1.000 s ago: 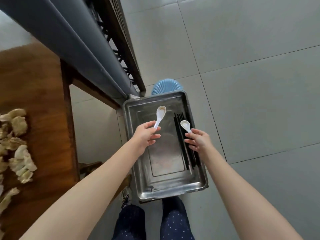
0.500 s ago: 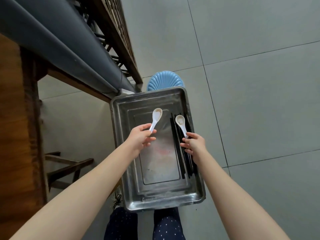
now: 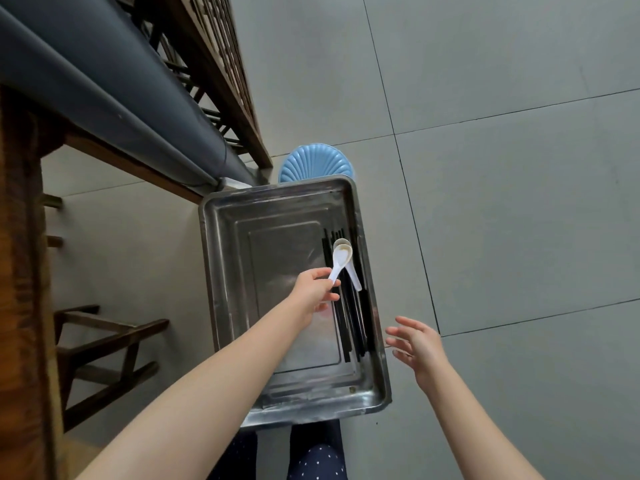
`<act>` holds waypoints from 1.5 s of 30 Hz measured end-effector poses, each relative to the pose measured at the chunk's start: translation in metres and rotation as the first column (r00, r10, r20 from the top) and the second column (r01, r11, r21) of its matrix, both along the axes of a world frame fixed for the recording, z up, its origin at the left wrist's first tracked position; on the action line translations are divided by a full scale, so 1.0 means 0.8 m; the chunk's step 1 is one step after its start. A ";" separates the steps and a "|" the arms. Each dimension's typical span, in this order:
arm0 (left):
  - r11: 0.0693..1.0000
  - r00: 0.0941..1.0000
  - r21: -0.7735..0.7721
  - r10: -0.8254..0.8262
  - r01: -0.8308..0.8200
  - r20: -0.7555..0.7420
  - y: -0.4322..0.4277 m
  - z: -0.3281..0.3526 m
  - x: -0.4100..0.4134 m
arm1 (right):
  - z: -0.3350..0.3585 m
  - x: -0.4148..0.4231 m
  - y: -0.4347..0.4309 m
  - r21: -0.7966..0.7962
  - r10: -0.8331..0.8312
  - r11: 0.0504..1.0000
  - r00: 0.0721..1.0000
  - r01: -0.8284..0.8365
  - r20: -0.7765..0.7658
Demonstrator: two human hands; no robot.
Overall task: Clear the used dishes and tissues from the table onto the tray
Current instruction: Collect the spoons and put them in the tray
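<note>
Grey floor (image 3: 519, 237) all round; tray (image 3: 207, 271) sits on stool (image 3: 311, 164). L hand (image 3: 311, 289) pinches spoon (image 3: 341, 259) over 2nd spoon (image 3: 355, 277) & chopsticks (image 3: 349, 323) by tray's right rim. R hand (image 3: 417, 344) empty, fingers (image 3: 403, 322) spread. Risk: let go too high, spoon may skid off pile, over rim.

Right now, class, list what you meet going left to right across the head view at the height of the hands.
Wooden table → wooden stool → left hand → black chopsticks → right hand.
</note>
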State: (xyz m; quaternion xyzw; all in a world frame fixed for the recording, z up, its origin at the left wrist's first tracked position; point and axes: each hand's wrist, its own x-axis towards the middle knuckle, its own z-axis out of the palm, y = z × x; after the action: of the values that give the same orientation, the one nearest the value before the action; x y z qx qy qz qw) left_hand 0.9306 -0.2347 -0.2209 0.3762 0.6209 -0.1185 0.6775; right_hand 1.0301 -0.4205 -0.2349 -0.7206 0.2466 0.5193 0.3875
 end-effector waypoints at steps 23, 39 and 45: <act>0.979 0.984 0.190 -0.108 0.080 0.141 0.025 0.215 -0.195 | 0.228 -0.077 0.046 0.221 0.047 0.972 0.983 -0.086 0.177; 0.881 0.938 0.364 0.206 -0.302 0.279 0.001 0.374 -0.581 | 0.341 -0.406 0.108 0.384 0.269 0.848 0.921 -0.365 0.282; 0.832 0.898 0.365 0.318 -0.418 0.304 0.007 0.387 -0.696 | 0.353 -0.502 0.138 0.390 0.378 0.775 0.860 -0.496 0.342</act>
State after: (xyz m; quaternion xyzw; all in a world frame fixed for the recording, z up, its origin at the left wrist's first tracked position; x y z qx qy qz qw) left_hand 0.3740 -0.2289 0.0891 0.3968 0.6096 0.1962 0.6576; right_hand 0.6286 -0.3099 0.0474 -0.7017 -0.1105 0.5465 0.4435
